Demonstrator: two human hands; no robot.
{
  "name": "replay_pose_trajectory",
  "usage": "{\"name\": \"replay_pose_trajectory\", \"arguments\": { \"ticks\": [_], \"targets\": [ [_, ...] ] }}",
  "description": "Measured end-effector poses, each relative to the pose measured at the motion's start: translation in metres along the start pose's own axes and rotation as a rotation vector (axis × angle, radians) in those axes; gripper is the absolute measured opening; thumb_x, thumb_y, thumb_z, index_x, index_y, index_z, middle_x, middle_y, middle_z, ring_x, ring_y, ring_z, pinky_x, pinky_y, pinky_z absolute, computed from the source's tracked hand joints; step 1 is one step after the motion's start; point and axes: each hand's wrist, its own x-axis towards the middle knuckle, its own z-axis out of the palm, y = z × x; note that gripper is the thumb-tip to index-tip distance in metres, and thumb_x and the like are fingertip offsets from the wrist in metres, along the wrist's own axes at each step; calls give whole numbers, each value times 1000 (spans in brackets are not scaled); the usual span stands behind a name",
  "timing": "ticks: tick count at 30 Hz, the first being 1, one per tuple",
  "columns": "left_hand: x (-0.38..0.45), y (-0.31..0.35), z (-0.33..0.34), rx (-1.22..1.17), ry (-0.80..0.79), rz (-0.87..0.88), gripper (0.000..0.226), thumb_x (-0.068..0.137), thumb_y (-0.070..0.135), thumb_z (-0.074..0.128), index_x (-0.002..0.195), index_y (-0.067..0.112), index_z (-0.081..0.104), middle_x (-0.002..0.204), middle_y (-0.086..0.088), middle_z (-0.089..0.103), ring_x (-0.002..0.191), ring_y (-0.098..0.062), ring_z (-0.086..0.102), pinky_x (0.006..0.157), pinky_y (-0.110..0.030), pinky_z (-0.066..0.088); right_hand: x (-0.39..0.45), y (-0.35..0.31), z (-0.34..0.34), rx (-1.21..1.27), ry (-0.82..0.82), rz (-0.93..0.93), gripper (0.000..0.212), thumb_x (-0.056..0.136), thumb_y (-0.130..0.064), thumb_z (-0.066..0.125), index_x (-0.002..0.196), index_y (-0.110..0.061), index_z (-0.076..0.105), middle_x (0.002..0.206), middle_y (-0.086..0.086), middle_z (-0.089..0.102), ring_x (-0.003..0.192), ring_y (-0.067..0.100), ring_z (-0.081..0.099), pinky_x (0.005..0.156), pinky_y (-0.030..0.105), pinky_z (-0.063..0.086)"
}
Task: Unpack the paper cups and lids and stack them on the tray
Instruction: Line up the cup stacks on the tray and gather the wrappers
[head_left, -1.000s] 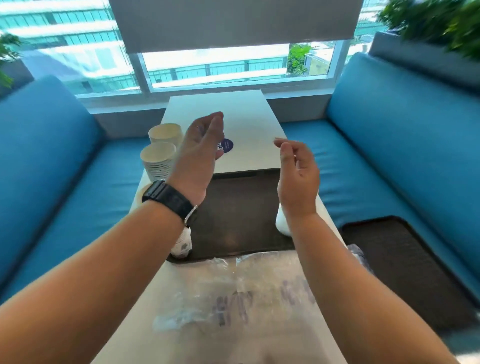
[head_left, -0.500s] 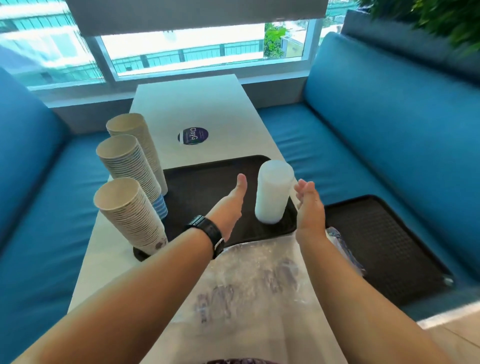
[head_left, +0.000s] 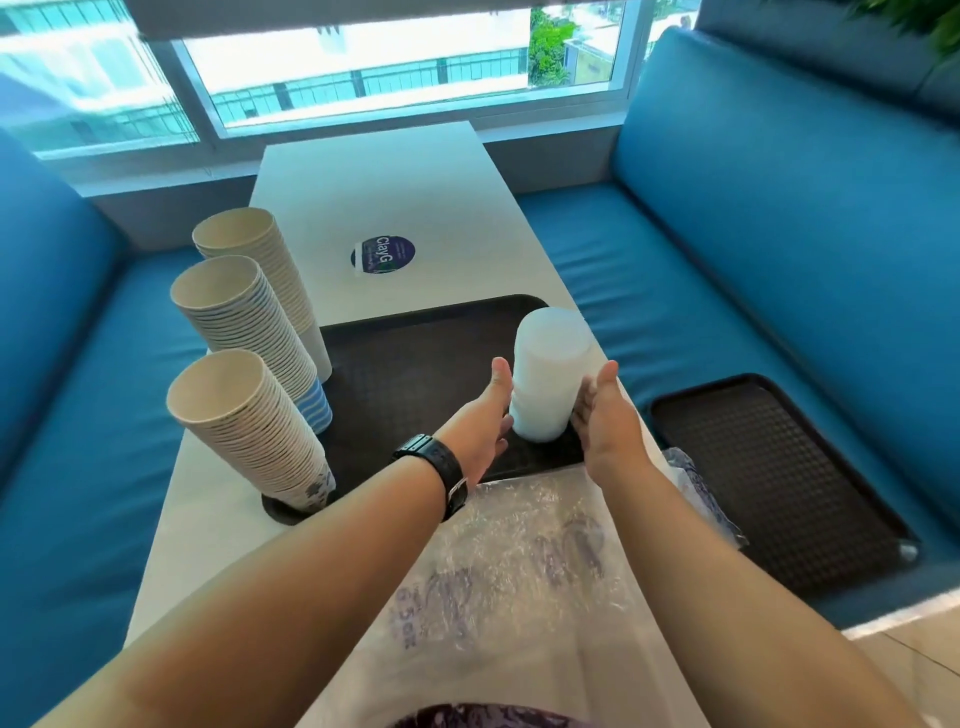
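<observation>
A: Light source?
B: Daylight through the window (head_left: 410, 67) ahead; its panes are overexposed. The scene is bright and evenly lit.
A: Shadows?
B: Soft, faint.
A: Image quality?
B: Centre sharp. Wide-angle curvature bends the edges; the near plastic bag (head_left: 519, 571) reads slightly soft.

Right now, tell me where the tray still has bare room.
The tray is bare in its middle and far end, between the three cup stacks along its left edge and the lid stack. The near right corner is crowded: left hand and right hand flank the lids.
</observation>
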Motion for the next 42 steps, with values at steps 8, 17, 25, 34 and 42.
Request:
{"name": "replay_pose_trajectory", "arguments": {
  "ticks": [8, 17, 25, 34, 42],
  "targets": [
    [-24, -22, -32, -124, 65, 55, 93, 78, 82, 18, 157, 35, 13, 165, 5, 14, 150, -25, 20, 123, -45, 14, -13, 21, 30, -107, -83, 39, 61, 97, -63, 22, 124, -27, 63, 128, -4, 63, 121, 18, 55, 107, 36, 40],
    [-61, -53, -74, -268, 193, 110, 82, 92, 73, 11, 158, 25, 11, 164, 5, 16, 150, -19, 21, 121, -43, 15, -43, 39, 79, -89, -225, 94, 58, 100, -57, 22, 118, -21, 65, 120, -1, 66, 113, 16, 58, 99, 32, 46],
    [-88, -65, -91, -385, 267, 141, 72, 99, 64, 13, 158, 22, 18, 162, 9, 22, 149, -14, 21, 122, -39, 13, -60, 50, 110, -53, -316, 108, 53, 101, -55, 28, 113, -18, 64, 115, -2, 68, 109, 14, 61, 99, 32, 46],
    [-102, -71, -99, -434, 352, 160, 76, 99, 63, 20, 157, 15, 14, 164, 3, 17, 150, -16, 21, 121, -38, 16, -64, 55, 111, -140, -329, 107, 65, 100, -58, 24, 130, -12, 59, 133, 2, 60, 126, 20, 51, 109, 36, 39],
    [-122, -100, -100, -235, 487, 255, 60, 98, 56, 45, 151, 27, 37, 154, 5, 39, 141, -13, 38, 121, -36, 25, -77, 43, 82, -345, -301, -120, 38, 101, -39, 45, 130, -19, 60, 122, -10, 61, 121, 10, 52, 99, 25, 39]
  ]
}}
